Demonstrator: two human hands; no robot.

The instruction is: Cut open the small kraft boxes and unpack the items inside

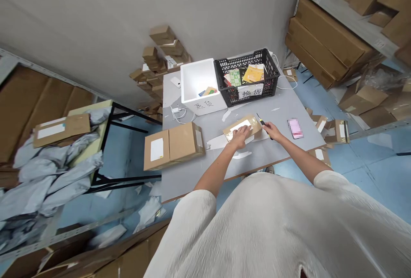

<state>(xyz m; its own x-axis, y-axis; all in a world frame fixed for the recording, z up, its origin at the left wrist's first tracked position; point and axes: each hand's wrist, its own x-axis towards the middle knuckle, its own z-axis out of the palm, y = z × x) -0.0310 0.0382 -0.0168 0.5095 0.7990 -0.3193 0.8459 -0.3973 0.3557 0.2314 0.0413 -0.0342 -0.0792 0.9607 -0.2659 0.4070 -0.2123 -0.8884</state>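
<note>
My left hand [240, 136] lies with its fingers stretched across a small brown cardboard box [256, 125] on the grey table, pressing on its white label. Just right of that box, my right hand [272, 131] is closed round a box cutter [262, 122] with a black and yellow handle. Its thin blade points away from me, close to the box's right end but apart from it as far as I can see. Scraps of white paper lie under and around the box. A phone [294, 128] with a pink screen rests on the table, right of my right hand.
At the table's back stand a white foam box [205, 107] and a black plastic crate [228, 97], both holding small packets. Two brown cartons [177, 141] sit to the left. Grey parcels [69, 164] fill a side table. Cardboard boxes [330, 42] occupy the right-hand shelving.
</note>
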